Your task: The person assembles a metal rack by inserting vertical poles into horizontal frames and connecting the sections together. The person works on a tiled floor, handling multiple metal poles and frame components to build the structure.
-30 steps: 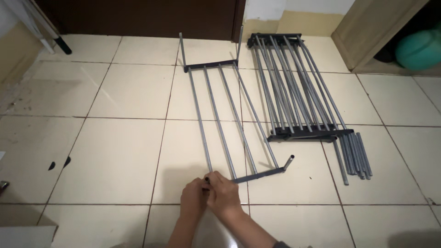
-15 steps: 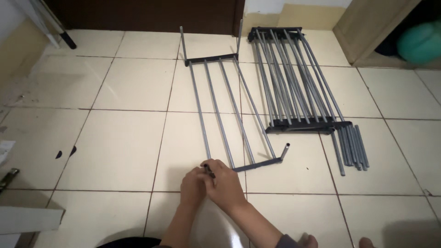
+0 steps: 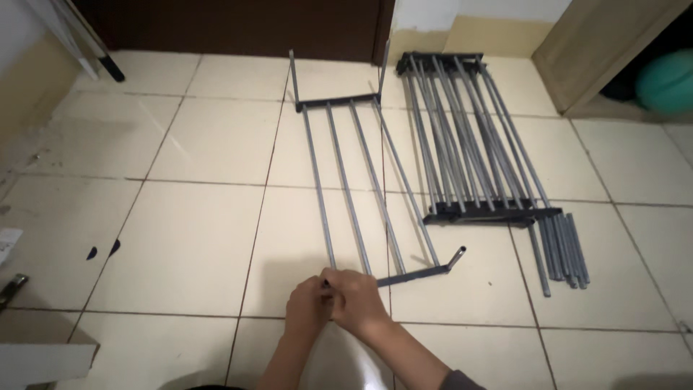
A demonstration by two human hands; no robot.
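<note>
A grey metal rack section (image 3: 361, 180) made of several long parallel rods lies flat on the cream tiled floor, with a dark crossbar at its far end and another at its near end. My left hand (image 3: 307, 307) and my right hand (image 3: 359, 302) are closed together around the near-left corner of this frame, where the left rod meets the near crossbar (image 3: 415, 275). The joint itself is hidden under my fingers. A short upright stub (image 3: 456, 256) sticks up at the near-right corner.
A stack of more rack sections (image 3: 469, 137) and several loose grey tubes (image 3: 563, 245) lie to the right. A dark door (image 3: 238, 25) is at the back, a wooden cabinet side (image 3: 599, 50) and a teal ball (image 3: 668, 79) at the far right, and a white box (image 3: 43, 361) at bottom left.
My view has shifted slightly, so the frame sits a little lower in the picture. Both hands stay clasped on the same near-left corner of the rack section.
</note>
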